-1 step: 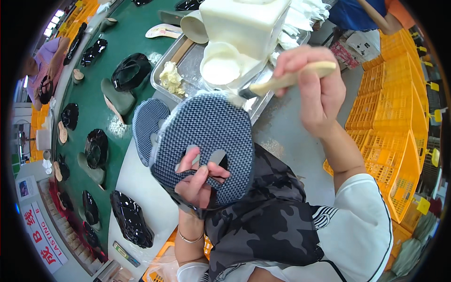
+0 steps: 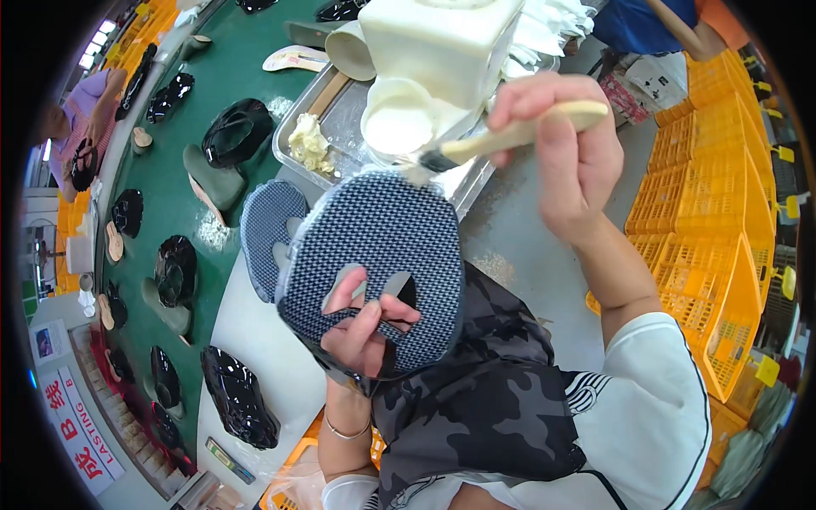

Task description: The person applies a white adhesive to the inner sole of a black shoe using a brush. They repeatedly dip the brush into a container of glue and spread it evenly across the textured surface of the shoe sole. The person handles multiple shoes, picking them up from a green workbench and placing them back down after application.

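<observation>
My left hand grips a shoe upper from inside its opening, with fingers poking through the cut-outs. The upper's grey woven lining faces me, and a bit of glossy black shows underneath. In my right hand is a brush with a pale wooden handle. Its bristles touch the upper's far edge, which looks whitish and wet. Just beyond stands a cream-white container, whose round open mouth holds white liquid. A second grey woven upper lies to the left.
Under the container is a metal tray with a pale yellowish lump. A green conveyor at left carries black uppers, shoe lasts and insoles. A black upper lies on the white table. Yellow crates stand at right; another person is far left.
The brush tip has moved slightly left along the upper's far edge. The upper in my left hand has shifted a little to the right.
</observation>
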`<state>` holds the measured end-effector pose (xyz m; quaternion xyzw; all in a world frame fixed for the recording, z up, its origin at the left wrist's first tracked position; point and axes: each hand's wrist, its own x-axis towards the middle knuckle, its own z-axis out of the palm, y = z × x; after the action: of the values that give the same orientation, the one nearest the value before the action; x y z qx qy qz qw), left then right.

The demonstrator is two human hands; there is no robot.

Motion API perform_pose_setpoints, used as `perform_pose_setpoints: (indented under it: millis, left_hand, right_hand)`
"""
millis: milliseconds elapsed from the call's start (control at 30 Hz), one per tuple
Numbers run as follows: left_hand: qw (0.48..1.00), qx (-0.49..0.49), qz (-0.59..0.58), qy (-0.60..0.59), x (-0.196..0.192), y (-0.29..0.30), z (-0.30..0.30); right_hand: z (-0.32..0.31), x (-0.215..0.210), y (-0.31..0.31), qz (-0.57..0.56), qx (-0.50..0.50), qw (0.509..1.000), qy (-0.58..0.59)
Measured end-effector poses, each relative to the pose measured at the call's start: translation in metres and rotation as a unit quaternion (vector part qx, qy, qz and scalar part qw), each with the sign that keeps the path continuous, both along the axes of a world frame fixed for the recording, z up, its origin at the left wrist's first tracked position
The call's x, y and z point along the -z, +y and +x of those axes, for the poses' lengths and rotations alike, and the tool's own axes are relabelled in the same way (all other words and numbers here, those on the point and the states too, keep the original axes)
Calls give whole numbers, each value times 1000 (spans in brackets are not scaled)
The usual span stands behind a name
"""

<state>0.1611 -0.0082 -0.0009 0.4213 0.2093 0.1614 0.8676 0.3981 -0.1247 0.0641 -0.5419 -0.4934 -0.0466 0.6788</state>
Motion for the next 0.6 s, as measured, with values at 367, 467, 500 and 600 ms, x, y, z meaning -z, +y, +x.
perform_pose_setpoints:
  millis: [367, 467, 500, 600]
  left_hand:
    - [976, -15, -86, -200, 25, 0, 16]
    - [970, -39, -82, -225, 31, 1, 30]
    - [979, -65, -57, -183, 30, 0, 34]
    - [988, -119, 45, -82, 18, -9, 43]
  right_hand:
    - [-13, 32, -17, 15, 15, 990, 141]
    - [-26, 42, -31, 10, 19, 984, 175]
    - [-25, 41, -35, -2, 13, 985, 169]
    - [-20, 30, -37, -7, 3, 988, 156]
